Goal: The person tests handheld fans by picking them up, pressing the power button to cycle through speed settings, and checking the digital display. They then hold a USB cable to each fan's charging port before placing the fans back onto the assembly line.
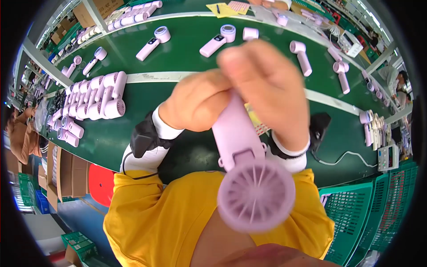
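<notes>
A pale purple handheld fan (238, 133) is held up in front of my chest, its round slotted head (256, 195) hanging toward me and its handle pointing away. My left hand (195, 101) is closed around the handle's far end. Over that same end my right hand (272, 84) is bent, its fingers blurred by motion and overlapping the left hand. Whether the right fingers grip anything I cannot make out. Behind the handle, partly hidden, a yellow sheet with red marks (254, 116) lies on the green table.
A stack of purple fans (95, 97) stands at the left. Across the rail, single fans (153, 43) lie spaced along a green belt (187, 31). At the right are a black device (319, 127), its white cable (347, 155), a small control box (388, 158) and green crates (351, 213).
</notes>
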Tool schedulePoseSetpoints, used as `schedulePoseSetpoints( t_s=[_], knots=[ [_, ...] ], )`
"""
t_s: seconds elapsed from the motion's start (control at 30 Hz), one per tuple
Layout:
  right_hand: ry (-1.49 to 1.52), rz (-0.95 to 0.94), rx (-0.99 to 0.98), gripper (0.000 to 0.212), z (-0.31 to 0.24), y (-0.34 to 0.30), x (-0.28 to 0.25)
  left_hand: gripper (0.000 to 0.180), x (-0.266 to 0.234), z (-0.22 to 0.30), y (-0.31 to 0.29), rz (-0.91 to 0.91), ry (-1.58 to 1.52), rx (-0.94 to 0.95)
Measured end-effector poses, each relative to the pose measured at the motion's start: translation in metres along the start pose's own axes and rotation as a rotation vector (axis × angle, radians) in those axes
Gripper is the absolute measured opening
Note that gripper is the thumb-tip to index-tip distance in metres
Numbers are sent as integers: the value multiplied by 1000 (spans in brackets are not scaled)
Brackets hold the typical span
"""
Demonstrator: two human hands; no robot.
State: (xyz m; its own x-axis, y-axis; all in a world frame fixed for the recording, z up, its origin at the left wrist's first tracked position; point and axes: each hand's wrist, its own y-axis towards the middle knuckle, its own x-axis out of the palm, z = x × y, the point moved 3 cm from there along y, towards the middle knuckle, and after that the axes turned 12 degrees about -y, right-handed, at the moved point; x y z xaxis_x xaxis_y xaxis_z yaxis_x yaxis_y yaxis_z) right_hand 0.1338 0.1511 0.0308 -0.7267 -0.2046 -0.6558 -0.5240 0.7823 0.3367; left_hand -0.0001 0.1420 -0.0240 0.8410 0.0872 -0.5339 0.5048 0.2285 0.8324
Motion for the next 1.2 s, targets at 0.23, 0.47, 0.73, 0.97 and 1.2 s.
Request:
schedulePoseSetpoints(
  t_s=[0.23, 0.47, 0.73, 0.97, 1.2],
  knots=[
    [453, 381, -301, 77, -2, -13, -17, 39, 7, -11, 1, 48, -11, 2],
    [284, 515, -537, 54, 3, -10, -34, 40, 18, -12, 0, -52, -321, -389],
    [121, 270, -305, 56, -3, -10, -24, 57, 12, -17, -14, -48, -456, -588],
    [286, 45, -56, 45, -8, -13, -17, 44, 21, -15, -13, 43, -219, -255],
    [-224, 1133, -578, 53, -8, -25, -29, 46, 41, 13, 0, -31, -768, -498]
  ],
)
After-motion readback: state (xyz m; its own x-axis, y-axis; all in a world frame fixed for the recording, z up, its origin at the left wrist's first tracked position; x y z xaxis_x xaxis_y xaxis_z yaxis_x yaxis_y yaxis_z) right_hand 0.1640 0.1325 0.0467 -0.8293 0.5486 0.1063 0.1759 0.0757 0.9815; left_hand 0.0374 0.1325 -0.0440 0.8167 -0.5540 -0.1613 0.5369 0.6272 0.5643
